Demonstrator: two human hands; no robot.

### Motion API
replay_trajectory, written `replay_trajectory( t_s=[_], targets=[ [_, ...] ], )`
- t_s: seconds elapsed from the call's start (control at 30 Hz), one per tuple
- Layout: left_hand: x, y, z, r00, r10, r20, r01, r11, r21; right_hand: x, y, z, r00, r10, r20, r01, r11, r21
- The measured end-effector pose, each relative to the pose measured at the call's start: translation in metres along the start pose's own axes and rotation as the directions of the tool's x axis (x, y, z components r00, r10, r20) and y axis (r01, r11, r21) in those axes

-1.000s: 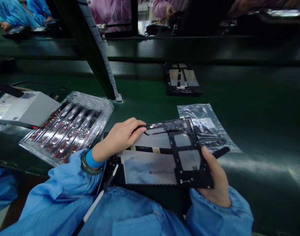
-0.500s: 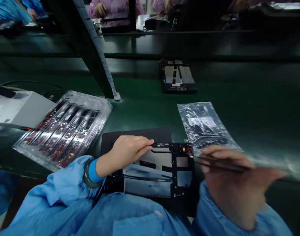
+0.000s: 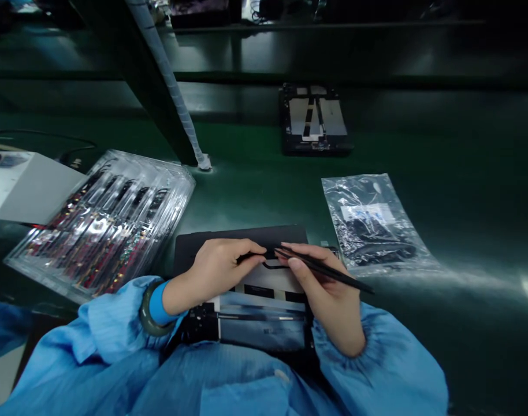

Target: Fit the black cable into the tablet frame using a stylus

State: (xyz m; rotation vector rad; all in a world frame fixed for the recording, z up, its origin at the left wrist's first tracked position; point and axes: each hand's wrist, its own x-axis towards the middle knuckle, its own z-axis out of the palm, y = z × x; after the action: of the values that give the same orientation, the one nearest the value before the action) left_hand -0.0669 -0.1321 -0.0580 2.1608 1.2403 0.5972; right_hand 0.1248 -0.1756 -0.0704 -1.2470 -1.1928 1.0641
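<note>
An opened tablet (image 3: pixel 264 332) lies in front of me, its silver battery panels and black inner frame showing. At its far edge my left hand (image 3: pixel 216 274) pinches thumb and forefinger together on a small dark piece that I cannot make out. A thin black cable (image 3: pixel 275 266) runs over the tablet beside that thumb. In my right hand (image 3: pixel 327 283) is a pair of black tweezers (image 3: pixel 339 275), its tips close to my left fingertips. My right hand covers the tablet's upper right part. Behind my left hand shows a flat black panel (image 3: pixel 285 233).
To the left, stacked clear plastic trays (image 3: pixel 103 225) hold small circuit boards, beside a white box (image 3: pixel 30 185). A clear bag (image 3: pixel 379 225) with dark parts lies right of the tablet. Further back are another opened tablet (image 3: pixel 316 118) and a slanted post (image 3: pixel 168 86).
My right hand has moved left with the tweezers, from beside the tablet to over its far edge near my left fingers. My left hand stays almost in place. The view has tilted down.
</note>
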Motion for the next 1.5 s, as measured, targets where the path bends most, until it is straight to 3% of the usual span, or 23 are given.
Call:
replay_trajectory(
  t_s=[0.17, 0.43, 0.7, 1.1, 1.27, 1.5],
  targets=[
    [-0.001, 0.004, -0.002, 1.0, -0.023, -0.004, 0.023, 1.0, 0.006, -0.002, -0.001, 0.004, 0.999, 0.024, -0.024, -0.023, 1.0, 0.021],
    [-0.001, -0.002, -0.003, 0.997, 0.082, -0.007, -0.082, 0.995, -0.058, -0.006, 0.002, 0.003, 0.999, 0.05, -0.01, -0.049, 0.997, 0.067],
    [-0.004, -0.007, -0.004, 0.964, 0.267, -0.019, -0.267, 0.963, -0.032, -0.005, 0.003, 0.002, 0.984, -0.146, 0.105, 0.163, 0.969, -0.183],
    [-0.004, -0.005, -0.007, 0.947, 0.321, -0.009, -0.321, 0.947, 0.004, -0.004, 0.002, 0.004, 0.975, -0.167, 0.145, 0.196, 0.956, -0.216],
    [-0.005, -0.004, -0.007, 0.946, 0.323, -0.007, -0.323, 0.946, 0.018, -0.008, 0.0, 0.004, 0.99, -0.112, 0.087, 0.121, 0.986, -0.11],
    [-0.004, -0.001, -0.009, 0.97, 0.242, 0.031, -0.243, 0.97, 0.008, -0.01, -0.008, -0.001, 0.988, -0.009, -0.157, 0.036, 0.985, 0.167]
  ],
)
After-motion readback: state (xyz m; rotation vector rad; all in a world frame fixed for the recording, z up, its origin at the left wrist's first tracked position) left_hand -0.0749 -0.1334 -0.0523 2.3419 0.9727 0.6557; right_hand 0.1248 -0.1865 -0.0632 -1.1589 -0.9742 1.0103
